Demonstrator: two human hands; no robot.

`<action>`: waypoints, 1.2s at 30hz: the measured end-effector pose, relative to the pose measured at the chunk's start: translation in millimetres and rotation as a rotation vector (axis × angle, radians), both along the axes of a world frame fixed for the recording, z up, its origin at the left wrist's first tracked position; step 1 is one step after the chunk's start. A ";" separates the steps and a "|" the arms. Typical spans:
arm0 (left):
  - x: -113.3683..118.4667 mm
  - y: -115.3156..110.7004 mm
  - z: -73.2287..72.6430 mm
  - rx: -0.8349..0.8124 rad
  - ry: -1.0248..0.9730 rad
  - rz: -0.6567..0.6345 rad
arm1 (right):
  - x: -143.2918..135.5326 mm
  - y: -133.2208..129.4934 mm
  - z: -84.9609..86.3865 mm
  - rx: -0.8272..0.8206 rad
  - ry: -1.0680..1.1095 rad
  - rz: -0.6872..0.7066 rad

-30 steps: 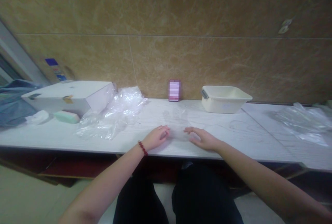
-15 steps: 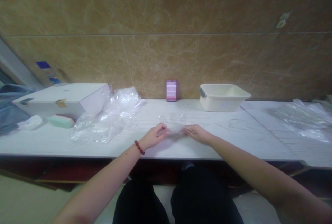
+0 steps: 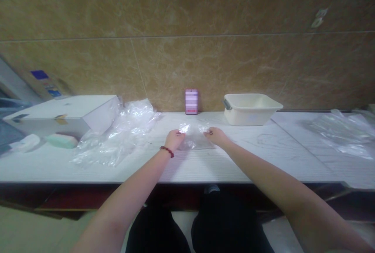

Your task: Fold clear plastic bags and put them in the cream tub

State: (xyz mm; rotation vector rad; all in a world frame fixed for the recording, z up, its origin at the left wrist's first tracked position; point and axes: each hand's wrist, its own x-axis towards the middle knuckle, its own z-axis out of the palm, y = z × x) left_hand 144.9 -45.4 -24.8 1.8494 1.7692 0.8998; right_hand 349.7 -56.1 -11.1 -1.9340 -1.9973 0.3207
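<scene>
Between my hands a clear plastic bag (image 3: 195, 139) is spread just above or on the white table (image 3: 202, 165); I cannot tell whether it touches. My left hand (image 3: 175, 139), with a red bead bracelet at the wrist, pinches the bag's left side. On the opposite side my right hand (image 3: 216, 136) grips it with fingers closed. The bag catches light near both hands and looks flat.
A cream plastic basin (image 3: 252, 110) stands at the back right, and a pixelated phone-like object (image 3: 191, 102) leans on the wall. Crumpled clear bags (image 3: 117, 139) lie left beside a white box (image 3: 64, 112) and a green-white block (image 3: 62, 141). More clear bags (image 3: 342, 130) lie far right.
Both hands have moved forward, away from the table's front edge. The plastic bag, blurred before, now lies spread flatter between them. The view has shifted slightly.
</scene>
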 end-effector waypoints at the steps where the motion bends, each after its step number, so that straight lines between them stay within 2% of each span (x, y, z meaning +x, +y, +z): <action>1: 0.5 3.8 -0.8 -0.012 -0.002 0.017 | -0.6 2.7 -0.1 -0.004 0.005 -0.006; 10: 5.8 38.8 -17.7 -0.064 -0.073 0.121 | -6.6 25.4 -3.5 0.005 -0.026 -0.090; 20: 9.6 49.3 -31.8 -0.019 -0.149 0.108 | -2.0 41.2 -9.6 -0.057 -0.015 -0.091; 23: 10.2 49.9 -27.2 0.013 -0.116 0.067 | -1.8 44.5 -11.1 -0.076 -0.010 -0.099; 28: 10.4 41.2 -1.5 0.125 0.025 0.019 | -0.6 51.1 -12.7 -0.120 -0.049 -0.071; 30: 15.9 35.0 7.4 0.154 0.226 -0.057 | -0.2 53.8 -12.8 -0.130 -0.068 -0.050; 32: 25.8 29.4 11.2 0.142 0.447 -0.239 | -0.2 56.1 -12.1 -0.141 -0.082 -0.044; 36: 48.2 23.8 4.2 0.117 0.649 -0.594 | -0.1 58.9 -8.8 -0.166 -0.108 -0.023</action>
